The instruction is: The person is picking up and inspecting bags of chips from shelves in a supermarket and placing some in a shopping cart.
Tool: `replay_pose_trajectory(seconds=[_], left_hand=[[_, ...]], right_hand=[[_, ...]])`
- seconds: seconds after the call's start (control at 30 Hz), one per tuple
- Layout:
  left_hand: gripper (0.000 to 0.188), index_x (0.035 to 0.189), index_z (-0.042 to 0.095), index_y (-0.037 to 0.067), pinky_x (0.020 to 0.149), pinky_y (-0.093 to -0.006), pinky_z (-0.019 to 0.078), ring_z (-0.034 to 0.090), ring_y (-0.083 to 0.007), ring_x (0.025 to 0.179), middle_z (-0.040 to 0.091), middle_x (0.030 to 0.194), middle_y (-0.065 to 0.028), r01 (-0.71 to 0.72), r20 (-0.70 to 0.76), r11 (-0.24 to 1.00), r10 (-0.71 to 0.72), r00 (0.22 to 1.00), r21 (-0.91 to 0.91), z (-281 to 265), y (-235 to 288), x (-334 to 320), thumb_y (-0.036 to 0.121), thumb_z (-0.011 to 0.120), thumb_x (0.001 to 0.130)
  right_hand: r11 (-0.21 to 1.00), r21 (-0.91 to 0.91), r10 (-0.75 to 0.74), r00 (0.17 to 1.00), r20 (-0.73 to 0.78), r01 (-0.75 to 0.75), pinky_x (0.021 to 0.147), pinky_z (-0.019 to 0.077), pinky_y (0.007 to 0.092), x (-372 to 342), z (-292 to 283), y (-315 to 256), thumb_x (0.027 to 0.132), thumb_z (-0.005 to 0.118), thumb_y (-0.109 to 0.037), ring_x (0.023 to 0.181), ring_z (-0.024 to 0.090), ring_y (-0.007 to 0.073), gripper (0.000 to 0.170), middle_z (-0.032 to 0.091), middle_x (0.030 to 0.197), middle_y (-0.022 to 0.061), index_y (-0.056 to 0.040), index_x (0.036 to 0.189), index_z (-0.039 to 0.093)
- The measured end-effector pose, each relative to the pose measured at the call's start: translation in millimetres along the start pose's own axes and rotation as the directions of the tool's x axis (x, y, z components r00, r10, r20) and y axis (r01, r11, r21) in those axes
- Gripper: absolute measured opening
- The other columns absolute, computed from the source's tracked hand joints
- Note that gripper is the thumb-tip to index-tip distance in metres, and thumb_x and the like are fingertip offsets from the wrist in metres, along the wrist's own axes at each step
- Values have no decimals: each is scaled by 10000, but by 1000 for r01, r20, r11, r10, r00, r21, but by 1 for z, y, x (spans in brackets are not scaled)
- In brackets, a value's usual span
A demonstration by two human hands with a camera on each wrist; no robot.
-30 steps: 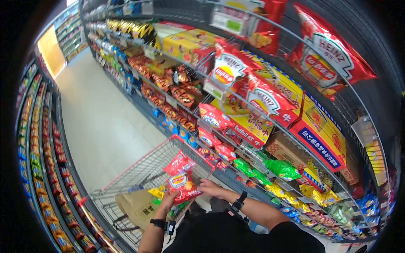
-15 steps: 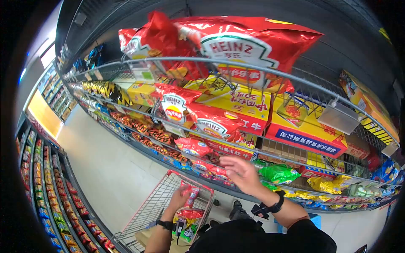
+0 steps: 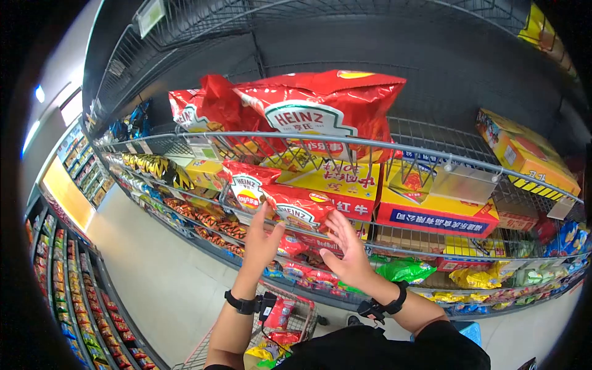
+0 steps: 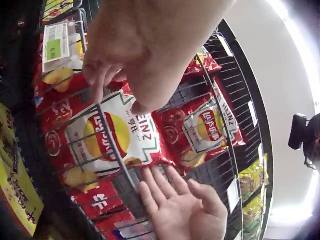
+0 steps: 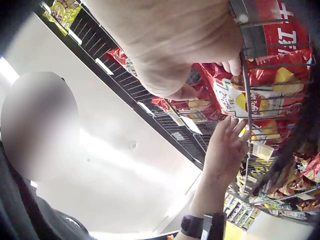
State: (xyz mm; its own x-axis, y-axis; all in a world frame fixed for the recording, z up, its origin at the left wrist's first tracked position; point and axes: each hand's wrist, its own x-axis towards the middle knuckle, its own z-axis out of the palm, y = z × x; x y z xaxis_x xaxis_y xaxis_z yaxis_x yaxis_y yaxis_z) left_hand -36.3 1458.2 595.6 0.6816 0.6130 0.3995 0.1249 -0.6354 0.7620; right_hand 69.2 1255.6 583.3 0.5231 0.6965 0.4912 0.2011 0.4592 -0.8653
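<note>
A red HEINZ chip bag (image 3: 299,208) lies on the wire shelf (image 3: 394,246), right in front of both hands. My left hand (image 3: 264,239) is at the bag's left end, its fingers reaching up toward the shelf rail. On the other side, my right hand (image 3: 348,250) has its fingertips right at the bag's right end, thumb apart. The same bag (image 4: 117,132) shows large behind the bars in the left wrist view, between the two hands. Neither hand grips it. A second HEINZ chip bag (image 3: 248,185) lies directly to its left.
Larger red HEINZ bags (image 3: 327,111) stand on the shelf above, behind a metal rail (image 3: 246,134). Yellow and red cartons (image 3: 438,206) sit to the right. Below, a shopping cart (image 3: 302,308) holds several snack bags, including a red one (image 3: 280,313). Another snack rack (image 3: 68,277) lines the left side.
The left hand has let go of the red chip bag, now lying in the cart, and risen to the shelf. The right hand has also reached the shelf bag. The view has tilted upward.
</note>
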Motion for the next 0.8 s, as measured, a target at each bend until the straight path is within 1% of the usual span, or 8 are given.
replay_pose_trajectory(seconds=[0.1, 0.27, 0.33, 0.37, 0.47, 0.53, 0.6, 0.8], left_hand=[[581, 1364, 384, -43, 703, -244, 476, 599, -106, 807, 568, 1195, -108, 39, 120, 888, 18, 993, -459, -2, 12, 4, 65, 657, 862], [499, 1251, 492, -39, 766, -239, 456, 583, -142, 848, 565, 1165, -107, -51, -10, 907, 52, 999, -418, -27, 34, -44, 59, 692, 805], [427, 1096, 575, -11, 866, -316, 447, 570, -243, 968, 550, 1173, -150, -442, -103, 892, 433, 895, -90, -51, 48, -64, 103, 744, 720], [383, 967, 597, 20, 912, -392, 418, 526, -315, 1028, 534, 1137, -172, -424, -159, 882, 398, 904, -206, -54, 48, -80, 144, 776, 653], [641, 1141, 512, 31, 963, -402, 402, 503, -322, 1152, 513, 1192, -213, -514, -142, 813, 495, 857, -274, -66, 12, -118, 228, 847, 631], [1125, 1421, 211, -32, 1044, -416, 386, 450, -267, 1271, 452, 1314, -195, -502, -151, 734, 492, 857, -458, -64, 9, -130, 328, 903, 610], [1220, 1458, 132, -30, 1041, -406, 405, 475, -261, 1241, 427, 1341, -178, -204, -50, 699, 234, 971, -686, -54, 2, -148, 334, 914, 594], [943, 1451, 171, -25, 1022, -398, 438, 465, -261, 1255, 396, 1377, -185, 6, -1, 623, -12, 1000, -782, 2, -19, -212, 42, 765, 722]], right_hand=[[999, 3, -33, 999, -25, 33, 1122, 280, 445, -2, 8, 6, 832, 618, 13, 1405, 302, 314, 825, 265, 1509, 214, 6, 1498, 129], [941, -86, -332, 942, -43, 328, 1122, 282, 433, -22, 17, -11, 815, 655, -1, 1365, 353, 298, 802, 328, 1462, 213, 53, 1463, 186], [894, -177, -427, 902, -59, 411, 1122, 271, 431, -42, 19, -15, 779, 686, 8, 1331, 390, 318, 754, 373, 1422, 234, 87, 1406, 276], [884, -155, -450, 893, -22, 441, 1118, 273, 437, -49, 23, -25, 773, 696, -2, 1324, 396, 327, 736, 390, 1406, 242, 88, 1389, 302], [846, -79, -519, 849, 98, 527, 1087, 313, 464, -70, 40, -44, 751, 737, -34, 1296, 429, 350, 720, 439, 1368, 254, 60, 1365, 373], [870, -164, -443, 884, 152, 464, 1077, 332, 459, -94, 45, -25, 739, 771, -59, 1289, 444, 341, 762, 443, 1379, 238, 38, 1380, 370], [859, -291, -354, 900, 253, 420, 1083, 331, 451, -110, 52, -23, 726, 816, -131, 1313, 425, 320, 829, 439, 1399, 210, 3, 1406, 360], [990, -6, 143, 988, -49, -144, 1138, 270, 435, -156, 72, -4, 710, 814, -42, 1392, 294, 252, 974, 288, 1477, 154, -30, 1469, 204]])
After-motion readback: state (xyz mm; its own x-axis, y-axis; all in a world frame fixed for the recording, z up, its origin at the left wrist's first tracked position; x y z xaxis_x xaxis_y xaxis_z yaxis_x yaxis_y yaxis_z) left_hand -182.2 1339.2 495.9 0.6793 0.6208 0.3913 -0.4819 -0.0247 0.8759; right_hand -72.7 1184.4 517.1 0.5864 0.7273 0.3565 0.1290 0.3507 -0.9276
